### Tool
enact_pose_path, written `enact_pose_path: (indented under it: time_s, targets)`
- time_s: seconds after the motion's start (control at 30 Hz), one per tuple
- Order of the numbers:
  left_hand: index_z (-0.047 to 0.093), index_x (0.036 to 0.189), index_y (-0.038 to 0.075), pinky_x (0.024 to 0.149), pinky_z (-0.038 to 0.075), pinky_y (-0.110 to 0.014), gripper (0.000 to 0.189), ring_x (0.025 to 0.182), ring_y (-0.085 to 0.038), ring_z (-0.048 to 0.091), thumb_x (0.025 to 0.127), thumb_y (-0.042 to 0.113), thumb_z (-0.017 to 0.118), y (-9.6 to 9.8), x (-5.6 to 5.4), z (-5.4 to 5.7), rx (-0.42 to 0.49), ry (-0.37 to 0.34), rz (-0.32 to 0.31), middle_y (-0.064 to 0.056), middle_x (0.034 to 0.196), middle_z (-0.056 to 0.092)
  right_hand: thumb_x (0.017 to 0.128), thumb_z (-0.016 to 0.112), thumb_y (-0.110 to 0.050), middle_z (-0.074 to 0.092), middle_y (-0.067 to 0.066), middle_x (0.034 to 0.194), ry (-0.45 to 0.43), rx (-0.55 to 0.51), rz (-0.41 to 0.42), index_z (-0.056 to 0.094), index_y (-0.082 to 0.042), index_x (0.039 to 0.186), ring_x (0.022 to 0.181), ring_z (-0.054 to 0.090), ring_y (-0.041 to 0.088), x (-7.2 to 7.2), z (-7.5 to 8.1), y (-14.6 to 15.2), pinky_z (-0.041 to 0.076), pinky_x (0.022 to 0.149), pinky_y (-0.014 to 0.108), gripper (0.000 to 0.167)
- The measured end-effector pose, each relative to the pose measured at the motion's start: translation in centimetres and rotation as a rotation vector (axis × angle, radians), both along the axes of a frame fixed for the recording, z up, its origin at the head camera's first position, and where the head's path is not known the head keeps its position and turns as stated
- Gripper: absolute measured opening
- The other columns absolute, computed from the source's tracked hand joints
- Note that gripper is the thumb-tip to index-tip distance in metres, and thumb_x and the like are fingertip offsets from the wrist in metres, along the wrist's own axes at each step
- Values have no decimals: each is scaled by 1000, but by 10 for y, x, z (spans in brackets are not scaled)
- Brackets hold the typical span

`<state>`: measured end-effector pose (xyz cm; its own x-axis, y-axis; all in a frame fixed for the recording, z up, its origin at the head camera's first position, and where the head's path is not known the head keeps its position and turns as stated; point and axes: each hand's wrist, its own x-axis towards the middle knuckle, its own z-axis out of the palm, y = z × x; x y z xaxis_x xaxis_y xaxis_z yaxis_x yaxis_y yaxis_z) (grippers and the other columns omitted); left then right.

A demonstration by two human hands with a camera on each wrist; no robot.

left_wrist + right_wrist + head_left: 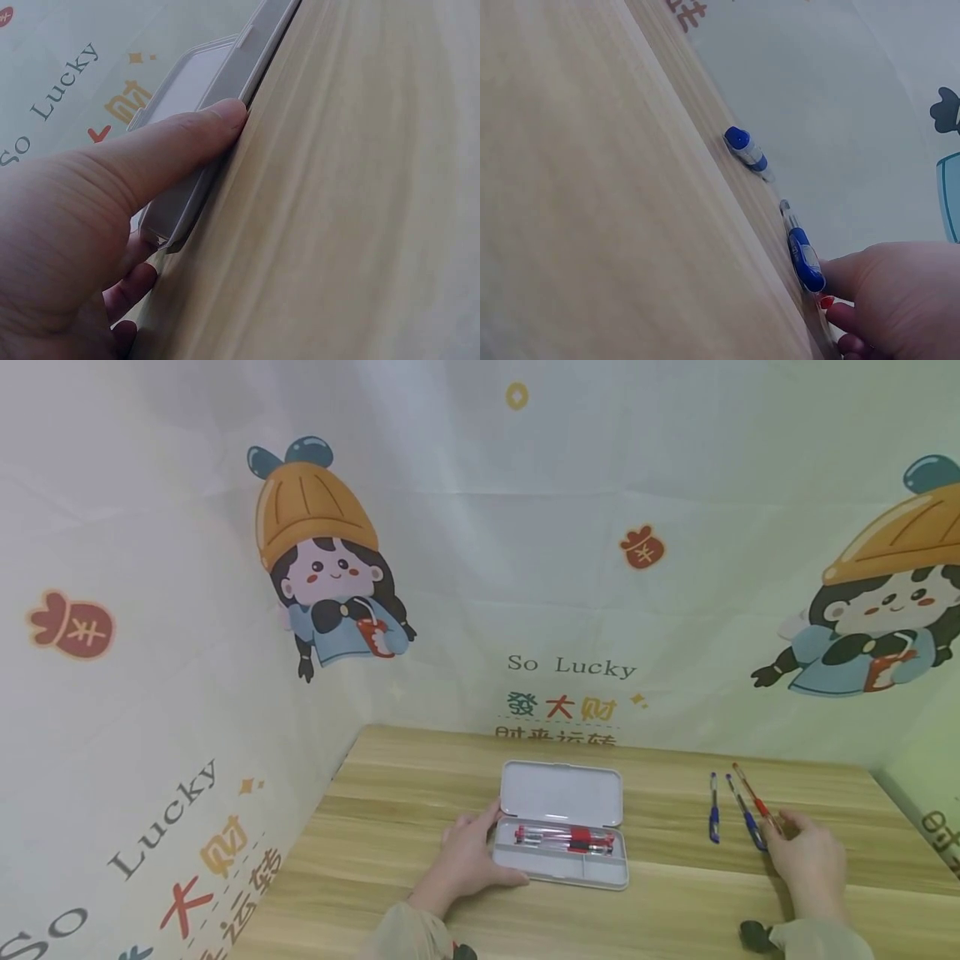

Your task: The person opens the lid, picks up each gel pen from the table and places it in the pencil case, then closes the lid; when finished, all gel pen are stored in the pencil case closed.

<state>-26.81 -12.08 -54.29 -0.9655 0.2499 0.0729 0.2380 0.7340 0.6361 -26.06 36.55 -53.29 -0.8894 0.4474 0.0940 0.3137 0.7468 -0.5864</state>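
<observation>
A grey pencil case (540, 867) lies on the table with its lid (561, 793) folded back. Several pens with red parts (579, 833) lie in its rear compartment. My left hand (468, 856) holds the case by its left end, thumb (217, 124) along the front side and the other fingers round the far corner. To the right, my right hand (810, 860) pinches the lower end of a red pen (750, 789); that end is mostly hidden by the fingers. Just left of it lie two blue pens, one close by (745, 814) and one farther left (714, 810).
The wooden table (420, 777) meets a pale printed cloth (450, 568) at its back and left edges. Table surface separates the case from the pens. The case's front compartment has a small divider at the right.
</observation>
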Motion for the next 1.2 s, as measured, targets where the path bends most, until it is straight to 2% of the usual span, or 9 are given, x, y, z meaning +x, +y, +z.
enact_pose_path:
  time_s: [0.13,0.27,0.5,0.73,0.9,1.07,1.2]
  targets:
    - [38,172,14,112,38,-57,136,132,-33,53,61,49,107,0,1,1,3,-4,1,-15,152,66,106,65,-26,68,35,137,14,27,9,62,11,140,120,61,58,1,-1,1,46,97,63,50]
    - [38,172,13,110,37,-56,135,132,-34,53,61,49,107,1,1,1,12,-4,0,-15,151,66,106,65,-25,75,31,124,22,30,14,68,9,131,109,65,53,1,-2,3,44,84,55,42]
    - [39,171,12,109,38,-54,134,135,-34,53,62,52,106,1,-2,-4,-6,-4,1,-14,153,66,105,60,-25,76,29,126,-14,23,-15,74,5,128,117,62,60,0,-1,4,48,81,54,40]
    - [39,171,12,109,38,-55,135,134,-34,53,61,52,106,1,-3,-4,-2,-1,0,-14,154,66,104,56,-23,74,34,124,-3,6,-33,72,9,128,112,65,59,2,2,3,49,73,48,43]
    - [38,171,10,110,39,-55,135,137,-36,53,62,51,106,1,-2,-2,-3,-12,2,-17,154,64,106,55,-22,73,36,125,38,17,-50,72,10,127,109,67,58,0,5,0,48,70,47,41]
    - [38,171,10,109,39,-55,135,137,-36,52,63,51,106,1,-1,-1,-2,-26,7,-18,153,64,108,52,-21,69,39,129,134,43,-50,72,9,128,115,63,60,-2,12,-10,49,79,57,41]
    - [38,171,10,108,39,-54,134,136,-35,52,63,52,106,1,-2,-2,-5,-23,8,-17,152,65,108,54,-18,65,40,124,226,42,-18,73,9,127,113,61,57,-2,19,-27,46,85,63,38]
